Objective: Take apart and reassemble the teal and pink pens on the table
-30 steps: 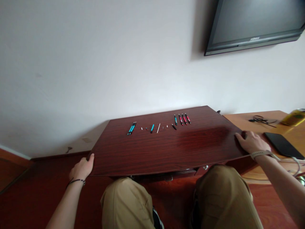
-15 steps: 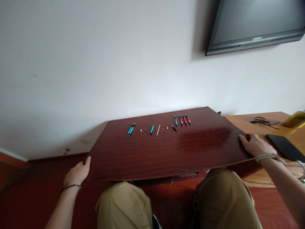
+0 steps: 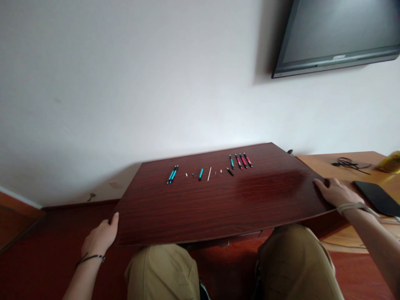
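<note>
My left hand grips the left edge of a dark red-brown wooden table near its front corner, thumb on top and fingers hidden. At the right edge my right hand holds the table too, its thumb lying on the top. Towards the back lie two blue-and-black pens side by side. A blue barrel, a thin white refill, a black pen tip section and several tiny parts form a row. Right of them are another blue pen and three red-and-black pens.
A lighter wooden table adjoins on the right, with a black cable, a dark flat device and a yellow package. A television hangs on the wall. My knees are at the front edge.
The view has shifted slightly, so the table and the pens appear a little lower. Both hands keep their places on the table's edges, and the pens and parts have not moved on it.
</note>
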The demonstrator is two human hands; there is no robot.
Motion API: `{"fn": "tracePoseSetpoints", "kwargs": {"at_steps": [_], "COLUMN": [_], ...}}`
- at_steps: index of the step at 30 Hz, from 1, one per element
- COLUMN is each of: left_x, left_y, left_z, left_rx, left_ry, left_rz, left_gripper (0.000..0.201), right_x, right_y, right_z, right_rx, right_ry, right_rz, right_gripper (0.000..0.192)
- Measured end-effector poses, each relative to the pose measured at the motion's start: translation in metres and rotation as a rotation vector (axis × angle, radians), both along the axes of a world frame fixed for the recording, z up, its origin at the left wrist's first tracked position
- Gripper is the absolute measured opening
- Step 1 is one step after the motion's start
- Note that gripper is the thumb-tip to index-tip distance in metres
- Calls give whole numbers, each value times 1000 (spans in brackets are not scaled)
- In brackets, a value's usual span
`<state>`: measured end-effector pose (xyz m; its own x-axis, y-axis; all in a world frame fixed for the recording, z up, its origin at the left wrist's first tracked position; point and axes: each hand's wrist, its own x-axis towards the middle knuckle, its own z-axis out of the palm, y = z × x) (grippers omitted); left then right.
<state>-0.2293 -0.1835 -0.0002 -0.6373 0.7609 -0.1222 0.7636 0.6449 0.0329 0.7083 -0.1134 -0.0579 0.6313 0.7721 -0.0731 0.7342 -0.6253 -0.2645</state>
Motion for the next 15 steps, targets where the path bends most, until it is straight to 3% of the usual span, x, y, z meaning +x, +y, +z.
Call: {"fn": "tracePoseSetpoints", "kwargs": {"at_steps": [9,15], "left_x": [3,-6], "left_y": [1,5], "left_z": [5,7], "left_rx": [-7,-28], "left_ry": [9,36], "left_rz": [-30,-5], "left_gripper": [94,91], "right_x": [15,10], "right_y": [2,-20], "right_z": [-13,-13], "right_rx": [13,-32], "right_ry": [13,27], "right_rz": [-18,-54], "right_gripper": [91,96]}}
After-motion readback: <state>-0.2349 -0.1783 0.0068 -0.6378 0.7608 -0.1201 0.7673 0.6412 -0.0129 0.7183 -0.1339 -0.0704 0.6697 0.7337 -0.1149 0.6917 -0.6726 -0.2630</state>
